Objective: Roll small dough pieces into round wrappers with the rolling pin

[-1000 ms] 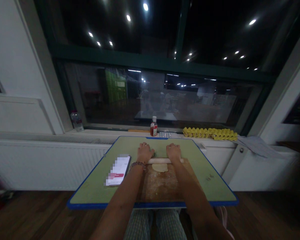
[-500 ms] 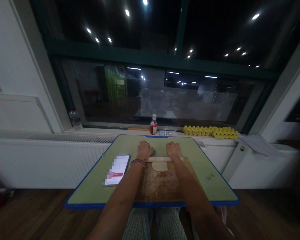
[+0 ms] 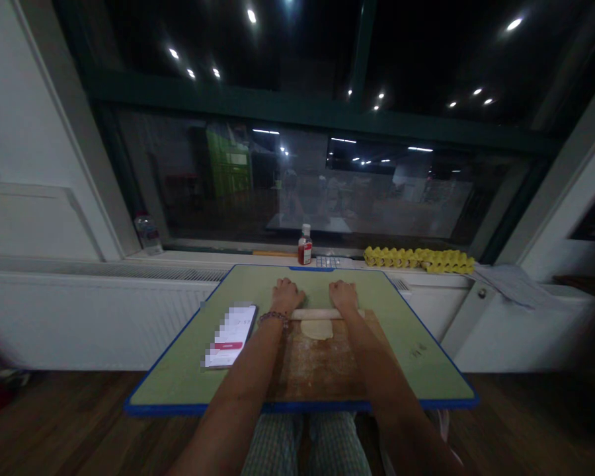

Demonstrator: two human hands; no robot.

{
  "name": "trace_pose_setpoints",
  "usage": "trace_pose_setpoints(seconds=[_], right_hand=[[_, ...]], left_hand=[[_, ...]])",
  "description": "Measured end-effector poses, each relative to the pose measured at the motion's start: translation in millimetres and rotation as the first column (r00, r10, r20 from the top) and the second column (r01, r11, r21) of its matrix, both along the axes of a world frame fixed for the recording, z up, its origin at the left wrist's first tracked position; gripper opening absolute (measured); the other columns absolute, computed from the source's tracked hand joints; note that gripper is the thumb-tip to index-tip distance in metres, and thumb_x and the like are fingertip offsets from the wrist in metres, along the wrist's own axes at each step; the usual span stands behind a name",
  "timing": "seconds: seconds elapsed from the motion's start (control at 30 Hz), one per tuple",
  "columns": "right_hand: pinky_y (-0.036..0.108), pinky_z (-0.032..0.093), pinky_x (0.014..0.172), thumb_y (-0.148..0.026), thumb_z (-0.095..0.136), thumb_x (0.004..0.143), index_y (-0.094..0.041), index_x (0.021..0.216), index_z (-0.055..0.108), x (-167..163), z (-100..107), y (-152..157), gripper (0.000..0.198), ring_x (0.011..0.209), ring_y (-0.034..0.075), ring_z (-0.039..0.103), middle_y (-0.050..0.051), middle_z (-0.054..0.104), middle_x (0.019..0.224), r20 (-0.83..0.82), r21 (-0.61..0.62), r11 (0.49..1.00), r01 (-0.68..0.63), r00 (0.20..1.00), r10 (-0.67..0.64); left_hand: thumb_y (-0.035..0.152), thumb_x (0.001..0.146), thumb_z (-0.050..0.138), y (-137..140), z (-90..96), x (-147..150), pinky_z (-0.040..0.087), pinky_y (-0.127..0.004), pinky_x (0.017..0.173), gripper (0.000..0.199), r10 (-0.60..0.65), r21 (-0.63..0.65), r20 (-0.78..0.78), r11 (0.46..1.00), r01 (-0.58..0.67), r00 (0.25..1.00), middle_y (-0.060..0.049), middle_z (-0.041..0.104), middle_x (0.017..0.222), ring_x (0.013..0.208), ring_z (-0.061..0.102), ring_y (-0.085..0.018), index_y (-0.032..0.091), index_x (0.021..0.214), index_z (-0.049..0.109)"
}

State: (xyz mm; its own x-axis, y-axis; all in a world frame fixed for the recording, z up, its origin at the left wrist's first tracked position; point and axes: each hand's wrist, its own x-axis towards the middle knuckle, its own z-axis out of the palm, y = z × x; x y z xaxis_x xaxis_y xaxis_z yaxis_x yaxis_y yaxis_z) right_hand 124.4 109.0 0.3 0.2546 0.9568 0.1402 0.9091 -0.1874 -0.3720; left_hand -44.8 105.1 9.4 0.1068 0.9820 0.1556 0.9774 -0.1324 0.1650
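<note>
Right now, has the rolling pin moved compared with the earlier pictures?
No, not visibly. Against the far edge of the green table, the rolling pin keeps the same place; only the whole view has shifted slightly.

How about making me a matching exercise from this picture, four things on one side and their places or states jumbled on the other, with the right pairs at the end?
Things:
1. Rolling pin
2. Dough
3. Phone
4. Red-labelled bottle

Places or states:
A. Upright on the windowsill
B. Pale and flat, on the wooden board
C. Crosswise, by the left hand and the right hand
D. Directly on the green tabletop, left of both arms

Right pairs: 1-C, 2-B, 3-D, 4-A.
</note>
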Motion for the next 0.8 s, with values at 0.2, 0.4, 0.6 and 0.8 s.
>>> trace_pose_setpoints(seconds=[0.2, 0.4, 0.6, 0.8], right_hand=[[0.038, 0.039, 0.091, -0.033, 0.032, 0.092, -0.01, 0.115, 0.065, -1, -2, -3, 0.045, 0.12, 0.031, 0.048, 0.018, 0.064, 0.118, 0.016, -0.046, 0.999, -0.012, 1.0, 0.013], [0.043, 0.035, 0.099, -0.037, 0.042, 0.091, -0.005, 0.126, 0.055, -3, -8, -10, 0.049, 0.128, 0.033, 0.04, 0.022, 0.052, 0.132, 0.045, -0.09, 0.996, 0.001, 0.999, 0.003], [0.047, 0.044, 0.095, -0.04, 0.053, 0.093, -0.017, 0.124, 0.055, -2, -12, -9, 0.039, 0.113, 0.024, 0.054, 0.01, 0.054, 0.128, 0.075, -0.139, 0.99, -0.021, 0.997, 0.032], [0.043, 0.051, 0.087, -0.038, 0.057, 0.092, -0.017, 0.123, 0.055, 0, -11, -11, 0.037, 0.103, 0.021, 0.059, 0.008, 0.057, 0.123, 0.104, -0.152, 0.985, -0.079, 0.99, 0.096]], left_hand=[[0.036, 0.086, 0.042, -4, 0.6, -1, 0.041, -0.036, 0.094, 0.038, -0.002, 0.016, -0.003, 1.0, 0.002, 1.0, -0.014, 0.058, 0.123, 0.12, 0.045, -0.029, 0.015, 0.1, 0.07], [0.036, 0.086, 0.043, -11, -0.4, -2, 0.04, -0.037, 0.095, 0.038, 0.024, -0.015, 0.0, 1.0, -0.024, 1.0, -0.014, 0.055, 0.126, 0.121, 0.044, -0.028, 0.014, 0.107, 0.066], [0.039, 0.087, 0.044, -16, -1.6, -2, 0.038, -0.038, 0.095, 0.037, 0.025, -0.042, -0.011, 0.999, -0.025, 1.0, -0.014, 0.053, 0.128, 0.123, 0.042, -0.028, 0.016, 0.109, 0.063], [0.04, 0.088, 0.043, -21, 0.7, -1, 0.037, -0.039, 0.096, 0.04, 0.025, -0.075, -0.014, 0.997, -0.026, 1.0, -0.016, 0.052, 0.13, 0.123, 0.041, -0.029, 0.015, 0.114, 0.06]])
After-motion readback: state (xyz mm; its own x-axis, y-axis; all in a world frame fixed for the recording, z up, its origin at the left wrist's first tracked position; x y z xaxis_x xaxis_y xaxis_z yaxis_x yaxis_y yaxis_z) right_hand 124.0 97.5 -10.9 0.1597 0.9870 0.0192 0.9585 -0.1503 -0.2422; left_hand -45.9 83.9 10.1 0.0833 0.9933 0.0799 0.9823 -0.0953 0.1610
